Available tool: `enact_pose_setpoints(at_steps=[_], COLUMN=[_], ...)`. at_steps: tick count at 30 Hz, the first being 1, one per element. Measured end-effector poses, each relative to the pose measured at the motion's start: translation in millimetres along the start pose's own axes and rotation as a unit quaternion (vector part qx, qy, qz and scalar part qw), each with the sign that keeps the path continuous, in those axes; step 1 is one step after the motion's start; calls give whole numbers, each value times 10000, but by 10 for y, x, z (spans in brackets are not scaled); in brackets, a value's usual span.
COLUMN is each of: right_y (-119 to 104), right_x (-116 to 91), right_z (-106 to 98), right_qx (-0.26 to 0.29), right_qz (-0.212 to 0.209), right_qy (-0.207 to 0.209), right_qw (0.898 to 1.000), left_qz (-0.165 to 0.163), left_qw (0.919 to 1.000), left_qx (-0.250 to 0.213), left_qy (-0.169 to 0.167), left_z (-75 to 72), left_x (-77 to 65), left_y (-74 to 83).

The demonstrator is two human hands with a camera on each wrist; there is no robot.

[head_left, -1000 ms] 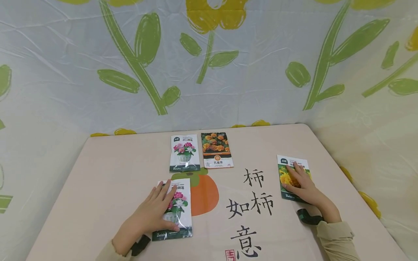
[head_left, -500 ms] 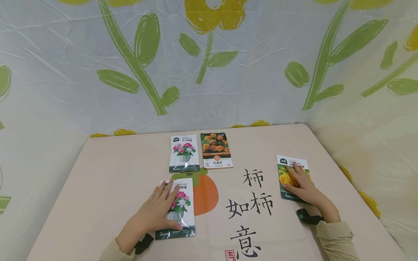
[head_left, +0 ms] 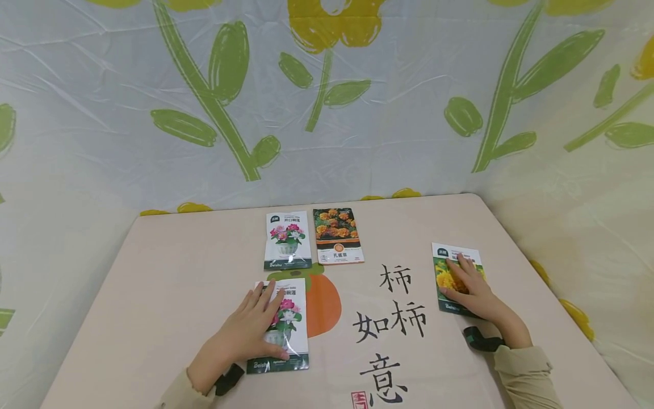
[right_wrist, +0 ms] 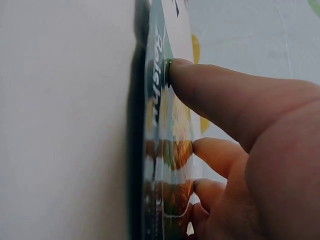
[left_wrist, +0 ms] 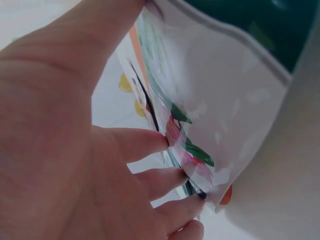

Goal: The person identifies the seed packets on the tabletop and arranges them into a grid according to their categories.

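In the head view my left hand (head_left: 245,329) rests with spread fingers on a white seed packet (head_left: 293,338) showing pink flowers in a pot. The left wrist view has the fingertips (left_wrist: 177,176) against the face of that packet. At the right, my right hand (head_left: 472,291) lies over a seed packet with yellow flowers (head_left: 444,278), its fingers spread. Thumb and fingertips touch this packet's printed face in the right wrist view, where its lettered green band (right_wrist: 156,75) shows. Both packets lie on the table, partly covered by the hands.
Toward the back stand side by side, lying flat, another pink-flower seed packet (head_left: 288,241) and an orange marigold seed packet (head_left: 338,236). The pale tabletop (head_left: 168,272) bears a printed persimmon (head_left: 324,307) and black characters. A flower-patterned curtain (head_left: 388,113) closes off the back and sides.
My left hand has slid its packet a little to the right across the table. The right hand and its packet keep their place.
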State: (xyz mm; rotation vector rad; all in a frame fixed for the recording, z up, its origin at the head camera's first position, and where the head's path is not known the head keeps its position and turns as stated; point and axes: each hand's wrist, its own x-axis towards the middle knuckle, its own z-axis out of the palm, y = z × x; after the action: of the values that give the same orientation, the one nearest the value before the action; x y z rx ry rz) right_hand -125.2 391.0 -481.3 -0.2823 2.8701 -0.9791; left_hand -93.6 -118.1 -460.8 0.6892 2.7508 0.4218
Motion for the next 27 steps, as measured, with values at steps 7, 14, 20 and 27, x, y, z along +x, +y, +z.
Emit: enact_pose_setpoints(at_steps=[7, 14, 20, 27], right_y=[-14, -24, -34, -41], right_x=[-7, -8, -11, -11], right_z=[-2, -10, -11, -9], right_qx=[9, -14, -8, -33], right_qz=[35, 50, 47, 55], right_qy=[-4, -19, -21, -3], right_qw=[10000, 10000, 10000, 10000], left_qz=[14, 54, 123, 102], left_qw=[10000, 10000, 9999, 9999], left_qx=[46, 50, -3, 101], left_qy=[-6, -33, 9, -15], left_z=[4, 19, 19, -6], left_x=[32, 62, 76, 85], left_y=[11, 18, 39, 72])
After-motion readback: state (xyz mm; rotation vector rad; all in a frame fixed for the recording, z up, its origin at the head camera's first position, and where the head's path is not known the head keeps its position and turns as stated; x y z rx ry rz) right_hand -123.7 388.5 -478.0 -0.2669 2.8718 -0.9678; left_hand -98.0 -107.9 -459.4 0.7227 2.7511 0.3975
